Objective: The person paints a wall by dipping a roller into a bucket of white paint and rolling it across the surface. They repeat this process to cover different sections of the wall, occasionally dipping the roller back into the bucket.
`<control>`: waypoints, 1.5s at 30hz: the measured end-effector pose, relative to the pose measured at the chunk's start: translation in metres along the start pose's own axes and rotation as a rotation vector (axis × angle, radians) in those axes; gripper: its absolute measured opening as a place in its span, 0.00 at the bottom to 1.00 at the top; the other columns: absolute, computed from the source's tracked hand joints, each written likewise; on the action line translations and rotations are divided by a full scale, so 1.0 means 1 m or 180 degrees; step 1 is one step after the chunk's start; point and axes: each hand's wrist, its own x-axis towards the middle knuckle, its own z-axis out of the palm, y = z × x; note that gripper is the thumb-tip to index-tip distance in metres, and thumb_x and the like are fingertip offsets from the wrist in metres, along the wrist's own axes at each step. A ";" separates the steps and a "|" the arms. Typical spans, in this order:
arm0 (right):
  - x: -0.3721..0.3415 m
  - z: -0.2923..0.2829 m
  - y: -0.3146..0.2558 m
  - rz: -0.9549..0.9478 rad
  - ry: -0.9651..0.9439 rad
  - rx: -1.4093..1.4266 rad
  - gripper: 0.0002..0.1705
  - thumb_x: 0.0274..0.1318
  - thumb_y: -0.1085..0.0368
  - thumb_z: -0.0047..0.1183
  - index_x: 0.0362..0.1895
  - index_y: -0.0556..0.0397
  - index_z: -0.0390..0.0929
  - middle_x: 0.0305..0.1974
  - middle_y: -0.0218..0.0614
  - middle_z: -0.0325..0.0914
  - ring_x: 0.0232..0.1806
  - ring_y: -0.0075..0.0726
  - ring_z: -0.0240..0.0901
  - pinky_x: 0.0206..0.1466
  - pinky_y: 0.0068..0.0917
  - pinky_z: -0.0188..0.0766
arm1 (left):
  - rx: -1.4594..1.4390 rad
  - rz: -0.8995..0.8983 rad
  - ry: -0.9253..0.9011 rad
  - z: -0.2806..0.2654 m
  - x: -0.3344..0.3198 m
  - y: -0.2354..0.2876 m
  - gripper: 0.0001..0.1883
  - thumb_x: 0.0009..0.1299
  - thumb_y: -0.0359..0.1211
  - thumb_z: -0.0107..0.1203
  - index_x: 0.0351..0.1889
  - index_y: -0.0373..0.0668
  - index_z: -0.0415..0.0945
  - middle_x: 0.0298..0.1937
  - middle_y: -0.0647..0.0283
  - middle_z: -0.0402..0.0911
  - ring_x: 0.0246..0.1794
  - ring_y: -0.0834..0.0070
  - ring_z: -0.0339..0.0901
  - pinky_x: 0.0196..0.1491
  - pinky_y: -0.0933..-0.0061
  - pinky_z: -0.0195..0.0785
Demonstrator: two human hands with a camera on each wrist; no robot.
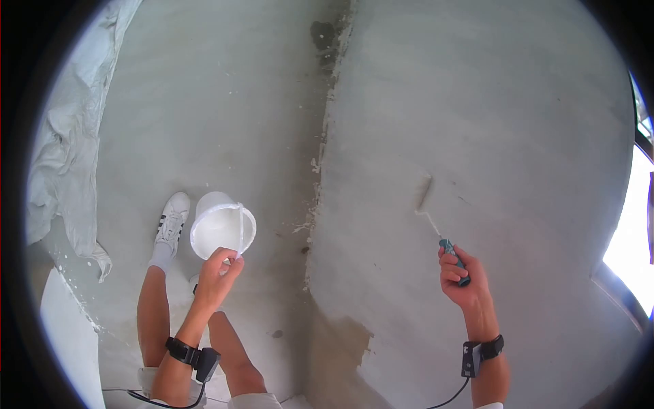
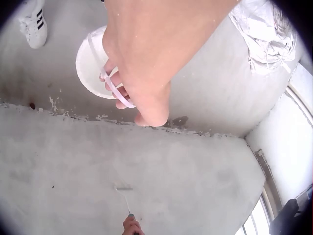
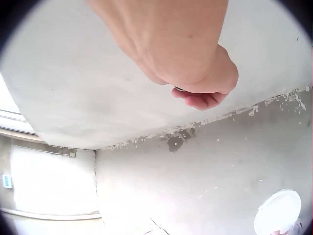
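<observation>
In the head view my left hand (image 1: 219, 274) grips the pale handle (image 1: 240, 228) of a white bucket (image 1: 204, 208), with the fingers curled round the strap, as the left wrist view also shows. White content is visible inside the bucket. My right hand (image 1: 465, 278) holds the teal grip (image 1: 447, 249) of a paint roller, whose narrow sleeve (image 1: 424, 192) lies at the grey wall surface. The right wrist view shows my right hand (image 3: 205, 83) with curled fingers; the roller is mostly hidden there.
A crumpled white sheet (image 1: 73, 136) hangs or lies at the left. A rough, paint-spattered seam (image 1: 319, 163) runs between floor and wall. A shoe (image 1: 173, 219) stands beside the bucket. A bright window (image 1: 630, 211) is at the right.
</observation>
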 end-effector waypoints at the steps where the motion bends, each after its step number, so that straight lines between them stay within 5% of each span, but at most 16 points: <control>1: -0.028 -0.014 -0.002 -0.0050 -0.0007 0.0074 0.13 0.73 0.60 0.39 0.44 0.60 0.66 0.23 0.25 0.63 0.13 0.17 0.51 0.17 0.18 0.50 | -0.0001 -0.0044 0.0010 0.009 -0.004 0.000 0.11 0.69 0.35 0.56 0.41 0.35 0.76 0.37 0.62 0.76 0.34 0.74 0.74 0.43 0.74 0.69; 12: -0.268 -0.200 0.020 -0.0542 -0.0324 0.1638 0.15 0.72 0.58 0.41 0.45 0.59 0.67 0.23 0.26 0.64 0.12 0.18 0.51 0.17 0.20 0.50 | 0.0363 -0.0061 -0.0582 0.064 -0.116 0.156 0.14 0.69 0.38 0.55 0.42 0.36 0.80 0.29 0.67 0.76 0.28 0.81 0.69 0.34 0.78 0.61; 15: -0.324 -0.262 0.053 -0.0902 -0.0596 0.1825 0.15 0.71 0.58 0.43 0.45 0.58 0.68 0.23 0.27 0.65 0.13 0.18 0.52 0.18 0.21 0.52 | 0.0619 0.0068 -0.0912 0.077 -0.172 0.212 0.15 0.72 0.40 0.51 0.41 0.35 0.79 0.32 0.65 0.77 0.32 0.80 0.72 0.41 0.77 0.66; 23: -0.397 -0.404 0.179 -0.2085 0.0042 0.1373 0.14 0.68 0.56 0.50 0.43 0.55 0.70 0.25 0.28 0.67 0.13 0.19 0.57 0.18 0.22 0.56 | 0.1005 0.0498 -0.1182 0.150 -0.299 0.285 0.18 0.72 0.43 0.50 0.44 0.36 0.78 0.38 0.61 0.78 0.33 0.74 0.76 0.44 0.71 0.73; 33: -0.408 -0.586 0.450 -0.2551 0.0696 0.1773 0.13 0.62 0.61 0.56 0.44 0.55 0.70 0.26 0.27 0.68 0.16 0.15 0.59 0.17 0.18 0.55 | 0.1868 0.1231 -0.1263 0.214 -0.478 0.231 0.14 0.71 0.38 0.55 0.43 0.35 0.78 0.34 0.63 0.77 0.29 0.77 0.76 0.36 0.75 0.75; 39: -0.424 -0.621 0.576 -0.2545 0.1101 0.1643 0.15 0.60 0.61 0.57 0.46 0.56 0.73 0.29 0.26 0.74 0.24 0.15 0.63 0.25 0.19 0.60 | 0.2528 0.1505 -0.1620 0.255 -0.554 0.175 0.10 0.70 0.35 0.58 0.40 0.36 0.78 0.26 0.69 0.72 0.25 0.81 0.72 0.32 0.76 0.72; 45: -0.445 -0.619 0.622 -0.2739 0.1213 0.1200 0.16 0.59 0.61 0.58 0.47 0.58 0.77 0.27 0.30 0.77 0.25 0.19 0.66 0.28 0.21 0.63 | 0.2848 0.1858 -0.2194 0.310 -0.607 0.116 0.12 0.69 0.33 0.59 0.41 0.32 0.78 0.27 0.65 0.76 0.22 0.81 0.72 0.26 0.76 0.72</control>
